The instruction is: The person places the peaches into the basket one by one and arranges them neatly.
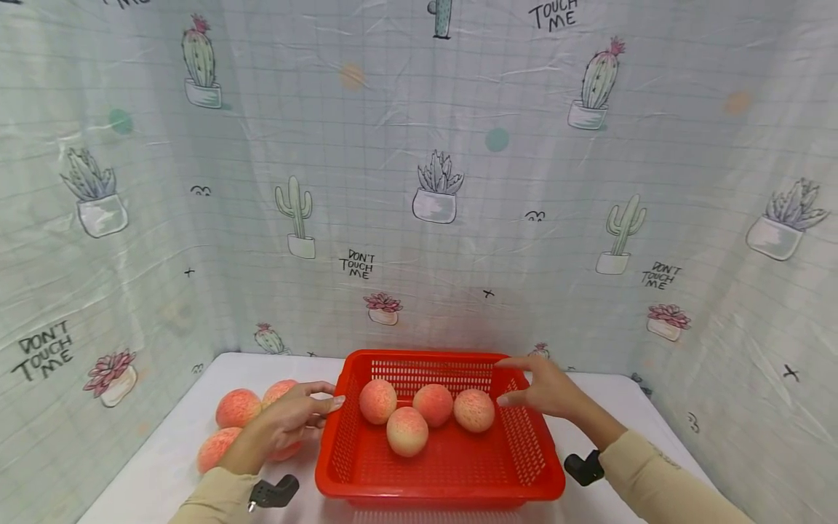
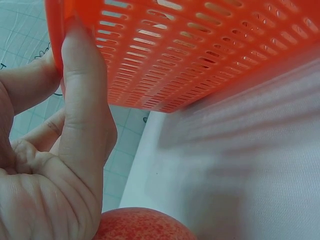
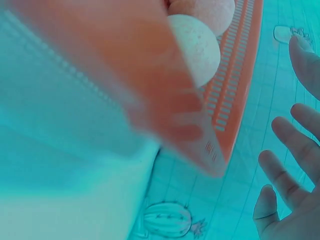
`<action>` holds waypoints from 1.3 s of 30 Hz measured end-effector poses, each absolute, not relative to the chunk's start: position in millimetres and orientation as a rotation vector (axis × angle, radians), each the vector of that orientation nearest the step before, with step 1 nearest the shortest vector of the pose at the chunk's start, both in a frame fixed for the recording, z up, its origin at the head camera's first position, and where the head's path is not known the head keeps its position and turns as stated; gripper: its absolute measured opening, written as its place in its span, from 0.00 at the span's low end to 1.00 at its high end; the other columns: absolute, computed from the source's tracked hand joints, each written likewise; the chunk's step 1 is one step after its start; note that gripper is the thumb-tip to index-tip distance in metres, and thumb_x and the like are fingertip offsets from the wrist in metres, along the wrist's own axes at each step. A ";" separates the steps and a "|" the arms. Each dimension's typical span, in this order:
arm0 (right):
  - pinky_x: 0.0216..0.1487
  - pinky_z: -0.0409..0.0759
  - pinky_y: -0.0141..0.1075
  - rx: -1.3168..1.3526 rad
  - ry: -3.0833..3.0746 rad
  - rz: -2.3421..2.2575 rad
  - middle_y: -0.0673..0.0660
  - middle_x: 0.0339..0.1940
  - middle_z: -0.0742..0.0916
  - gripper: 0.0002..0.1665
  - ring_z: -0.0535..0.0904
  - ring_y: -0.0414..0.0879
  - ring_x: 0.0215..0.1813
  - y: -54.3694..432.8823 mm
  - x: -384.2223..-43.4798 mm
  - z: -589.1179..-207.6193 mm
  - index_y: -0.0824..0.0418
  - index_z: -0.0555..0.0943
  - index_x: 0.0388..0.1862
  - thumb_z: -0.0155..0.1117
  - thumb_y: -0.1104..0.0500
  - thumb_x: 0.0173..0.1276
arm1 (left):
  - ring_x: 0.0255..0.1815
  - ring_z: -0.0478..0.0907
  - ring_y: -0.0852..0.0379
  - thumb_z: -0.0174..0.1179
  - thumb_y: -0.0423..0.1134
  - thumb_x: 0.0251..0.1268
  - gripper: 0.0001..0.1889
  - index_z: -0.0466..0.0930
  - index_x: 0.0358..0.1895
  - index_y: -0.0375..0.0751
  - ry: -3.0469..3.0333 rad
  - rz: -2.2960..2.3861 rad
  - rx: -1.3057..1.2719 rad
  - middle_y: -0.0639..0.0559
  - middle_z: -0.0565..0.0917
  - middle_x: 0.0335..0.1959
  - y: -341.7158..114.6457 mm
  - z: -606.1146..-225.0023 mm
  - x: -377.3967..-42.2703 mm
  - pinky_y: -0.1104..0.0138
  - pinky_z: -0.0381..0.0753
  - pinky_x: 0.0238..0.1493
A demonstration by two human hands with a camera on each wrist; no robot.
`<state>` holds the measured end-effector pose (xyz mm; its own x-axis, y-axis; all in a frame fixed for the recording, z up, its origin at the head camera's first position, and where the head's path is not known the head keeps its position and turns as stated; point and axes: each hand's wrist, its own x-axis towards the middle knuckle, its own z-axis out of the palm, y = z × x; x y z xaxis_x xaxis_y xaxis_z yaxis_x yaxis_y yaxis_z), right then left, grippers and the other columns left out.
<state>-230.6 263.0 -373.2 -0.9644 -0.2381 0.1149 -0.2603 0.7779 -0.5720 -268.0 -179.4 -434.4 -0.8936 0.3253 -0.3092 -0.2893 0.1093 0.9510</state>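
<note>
A red plastic basket (image 1: 441, 491) with slotted walls stands on the table, and several peaches (image 1: 408, 432) lie inside it toward the back and left. My left hand (image 1: 297, 416) is at the basket's left rim; in the left wrist view, thumb and finger pinch the rim (image 2: 56, 30) from both sides. Above the right rim, my right hand (image 1: 540, 389) is spread with its fingers apart and nothing in them. The right wrist view shows that hand (image 3: 295, 185) beside the basket's slotted wall (image 3: 232, 80), with a gap between them.
More peaches (image 1: 238, 408) lie on the white table (image 1: 144, 484) left of the basket, partly hidden behind my left hand and forearm. A patterned curtain (image 1: 419, 276) with cactus drawings closes off the back and both sides. Dark wrist devices (image 1: 273, 493) sit near both sleeves.
</note>
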 end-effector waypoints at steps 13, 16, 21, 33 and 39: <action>0.49 0.89 0.57 0.130 -2.901 1.008 0.66 0.66 0.84 0.41 0.79 0.64 0.64 293.7 -212.2 -383.2 0.59 0.81 0.68 0.83 0.48 0.56 | 0.28 0.80 0.60 0.67 0.43 0.72 0.26 0.70 0.65 0.33 1.938 1.826 0.053 0.50 0.88 0.34 -181.2 -432.9 -268.2 0.71 0.85 0.29; 0.50 0.89 0.57 0.084 -2.894 1.073 0.66 0.67 0.84 0.41 0.79 0.66 0.65 302.1 -209.3 -388.1 0.60 0.80 0.69 0.81 0.47 0.58 | 0.27 0.80 0.60 0.67 0.44 0.72 0.28 0.70 0.66 0.32 1.938 1.816 0.064 0.50 0.87 0.33 -181.4 -431.5 -268.3 0.71 0.84 0.28; 0.56 0.87 0.58 -0.028 -2.857 1.271 0.67 0.68 0.83 0.44 0.79 0.66 0.68 311.5 -203.9 -397.6 0.63 0.75 0.73 0.78 0.46 0.63 | 0.26 0.78 0.61 0.67 0.44 0.73 0.27 0.70 0.66 0.33 1.947 1.803 0.078 0.52 0.86 0.30 -181.3 -430.7 -268.6 0.72 0.82 0.27; 0.65 0.81 0.62 -0.285 -2.726 1.598 0.67 0.58 0.89 0.39 0.89 0.55 0.55 308.7 -197.3 -418.1 0.69 0.72 0.74 0.71 0.52 0.71 | 0.25 0.77 0.61 0.66 0.44 0.72 0.26 0.71 0.64 0.33 2.030 1.758 0.059 0.52 0.85 0.30 -179.5 -429.0 -266.7 0.72 0.80 0.26; 0.58 0.87 0.53 -0.350 -2.626 1.713 0.64 0.52 0.91 0.36 0.91 0.52 0.49 306.3 -199.0 -425.4 0.71 0.73 0.72 0.70 0.57 0.71 | 0.27 0.81 0.59 0.67 0.43 0.72 0.25 0.73 0.62 0.30 2.121 1.722 0.060 0.50 0.88 0.32 -175.6 -425.4 -263.4 0.70 0.81 0.28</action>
